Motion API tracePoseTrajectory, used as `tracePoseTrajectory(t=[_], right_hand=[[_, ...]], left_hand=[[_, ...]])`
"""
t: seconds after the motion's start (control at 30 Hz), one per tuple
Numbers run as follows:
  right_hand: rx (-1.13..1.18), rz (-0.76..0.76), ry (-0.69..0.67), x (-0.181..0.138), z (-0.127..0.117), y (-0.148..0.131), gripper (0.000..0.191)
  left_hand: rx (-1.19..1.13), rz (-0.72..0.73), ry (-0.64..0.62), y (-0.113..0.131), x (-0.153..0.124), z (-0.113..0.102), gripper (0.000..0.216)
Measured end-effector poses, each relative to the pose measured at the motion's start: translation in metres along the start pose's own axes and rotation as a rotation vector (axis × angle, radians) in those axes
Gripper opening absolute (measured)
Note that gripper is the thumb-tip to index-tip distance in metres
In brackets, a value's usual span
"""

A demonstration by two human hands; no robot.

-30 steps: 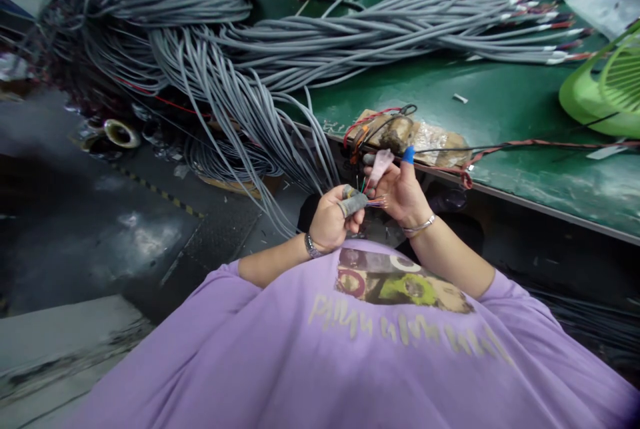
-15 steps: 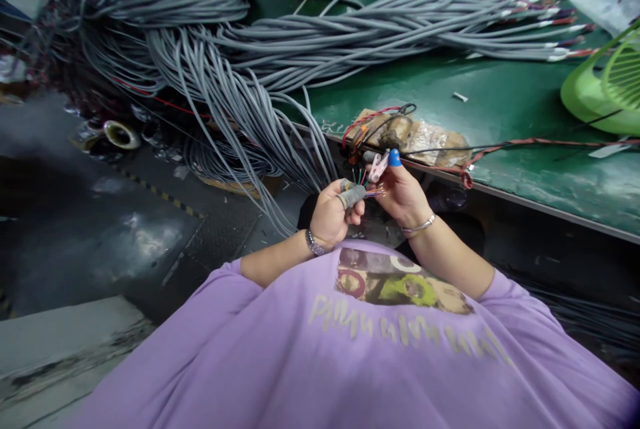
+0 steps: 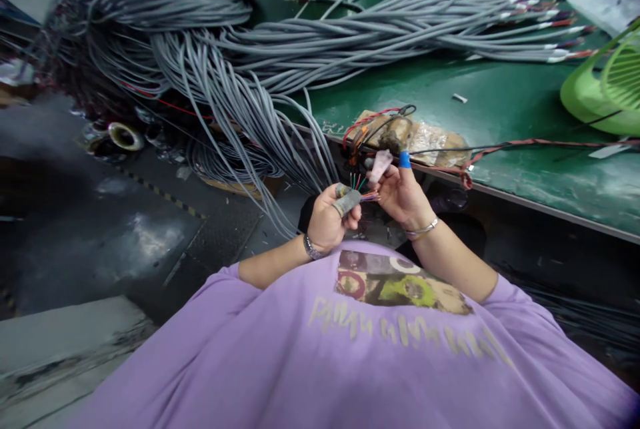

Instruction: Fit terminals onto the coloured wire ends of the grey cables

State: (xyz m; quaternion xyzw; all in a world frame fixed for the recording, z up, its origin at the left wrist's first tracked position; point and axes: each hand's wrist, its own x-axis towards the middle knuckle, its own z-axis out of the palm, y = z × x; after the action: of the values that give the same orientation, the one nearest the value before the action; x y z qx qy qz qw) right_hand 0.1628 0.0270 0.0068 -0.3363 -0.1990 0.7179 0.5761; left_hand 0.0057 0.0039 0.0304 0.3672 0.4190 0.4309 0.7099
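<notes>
My left hand (image 3: 327, 218), its thumb and a finger wrapped in grey tape, is closed in a pinch on a fan of thin coloured wires (image 3: 369, 196). Red and green wires (image 3: 358, 181) stand up from the same grip. Just right of the wire tips is my right hand (image 3: 406, 201), palm turned up and fingers apart. Blue tape (image 3: 405, 160) covers its thumb tip. A pale pink wrapping (image 3: 381, 166) shows at its forefinger, though blur hides the detail. The left fingers hide where the wires leave their cable.
Grey cables (image 3: 360, 42) lie in a thick bundle across the green bench (image 3: 530, 109), some hanging over its edge. A taped cardboard piece (image 3: 440, 139) with red and black leads sits at the edge. A green fan (image 3: 600, 86) stands right.
My right thumb has lifted away from the pink-wrapped forefinger and moved slightly right, so the fingers have spread. The left hand keeps its hold on the wires, shifted slightly left.
</notes>
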Motion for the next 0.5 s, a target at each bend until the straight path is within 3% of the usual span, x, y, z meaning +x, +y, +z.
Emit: tracePoseTrajectory(t=[0.27,0.5], right_hand=[[-0.14,0.103,-0.176,-0.014,-0.006,0.006,0.058],[-0.28,-0.041,-0.032,-0.023,0.0,0.009,0.035]], left_hand=[[0.053,0.051,0.028,-0.001,0.002,-0.001,0.043],[0.157,0.055,-0.006,-0.012,0.004,-0.006,0.046]])
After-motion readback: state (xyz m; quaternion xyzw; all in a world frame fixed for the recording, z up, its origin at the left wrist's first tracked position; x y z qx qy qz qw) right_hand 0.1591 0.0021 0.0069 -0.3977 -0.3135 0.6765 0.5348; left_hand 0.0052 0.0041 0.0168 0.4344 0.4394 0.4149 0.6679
